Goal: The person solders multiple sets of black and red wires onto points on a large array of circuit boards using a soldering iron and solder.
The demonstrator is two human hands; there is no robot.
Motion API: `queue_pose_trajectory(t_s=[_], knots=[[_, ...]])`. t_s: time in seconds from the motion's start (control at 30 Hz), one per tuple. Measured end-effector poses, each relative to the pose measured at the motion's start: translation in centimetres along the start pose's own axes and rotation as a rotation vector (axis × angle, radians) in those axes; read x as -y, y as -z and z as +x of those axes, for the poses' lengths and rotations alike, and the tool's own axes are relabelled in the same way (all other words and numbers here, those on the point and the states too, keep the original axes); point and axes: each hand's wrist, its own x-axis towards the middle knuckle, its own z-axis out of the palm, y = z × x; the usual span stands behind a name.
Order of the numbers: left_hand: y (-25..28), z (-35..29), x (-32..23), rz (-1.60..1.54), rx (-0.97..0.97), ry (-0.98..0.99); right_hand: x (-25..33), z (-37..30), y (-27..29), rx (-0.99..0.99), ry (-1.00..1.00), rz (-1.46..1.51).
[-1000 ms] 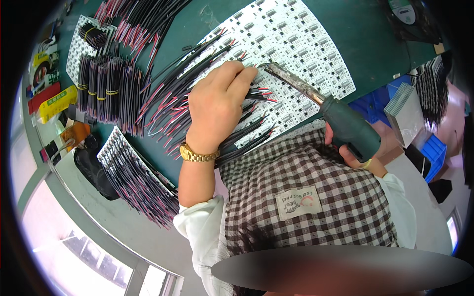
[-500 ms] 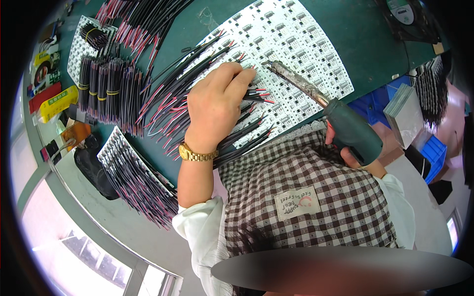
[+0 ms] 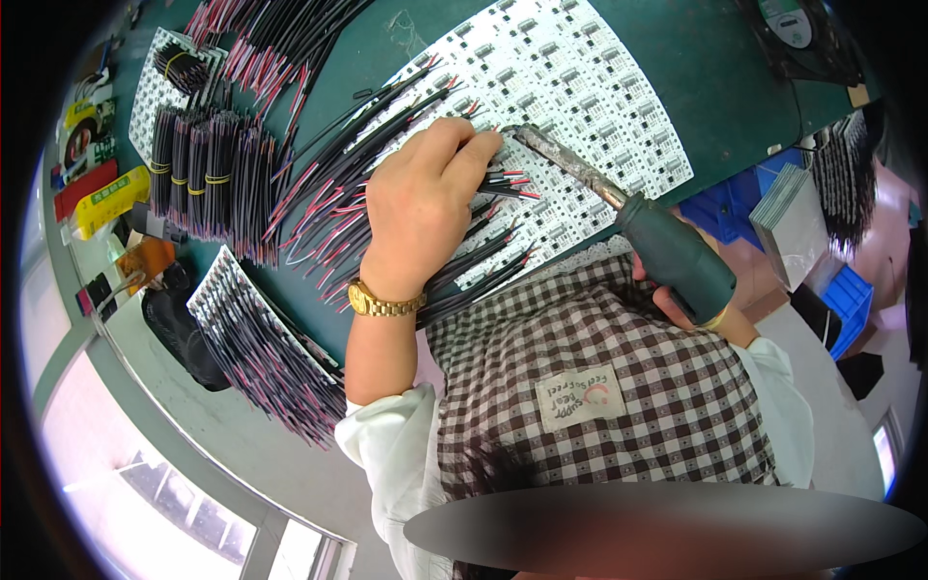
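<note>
The right hand (image 3: 669, 305) grips a fat, dark-green-handled soldering iron (image 3: 677, 256), its metal tip (image 3: 527, 136) over a flat white sheet of circuit boards (image 3: 590, 106), so a slip could burn the left hand (image 3: 420, 205) just beside it, though what that hand holds cannot be told.

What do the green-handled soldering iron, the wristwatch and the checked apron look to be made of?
Soldering iron: its handle seems matt plastic or rubber, showing little glare; its barrel looks like metal, blotchy and discoloured.
Wristwatch: probably metal, gold-coloured, with shiny bracelet links.
Checked apron: seemingly woven cloth, judging by its soft folds; the exact fibre can't be told.
</note>
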Motion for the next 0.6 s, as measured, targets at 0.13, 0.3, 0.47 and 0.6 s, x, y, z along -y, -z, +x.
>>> queue_pose_trajectory(t_s=[0.13,0.3,0.47,0.6], knots=[[-0.3,0.0,0.0,-0.006,-0.022,-0.011,-0.4,-0.1,0.3,-0.004,0.101,-0.121],[0.2,-0.1,-0.1,0.01,-0.01,-0.001,-1.6,-2.0,0.6,0.023,-0.251,-0.02],[0.2,0.1,-0.4,0.027,0.031,0.028,-0.8,-2.3,0.6,-0.098,-0.241,0.054],[0.1,0.1,-0.1,0.011,0.003,0.018,-1.1,-1.7,0.7,-0.021,-0.226,0.072]])
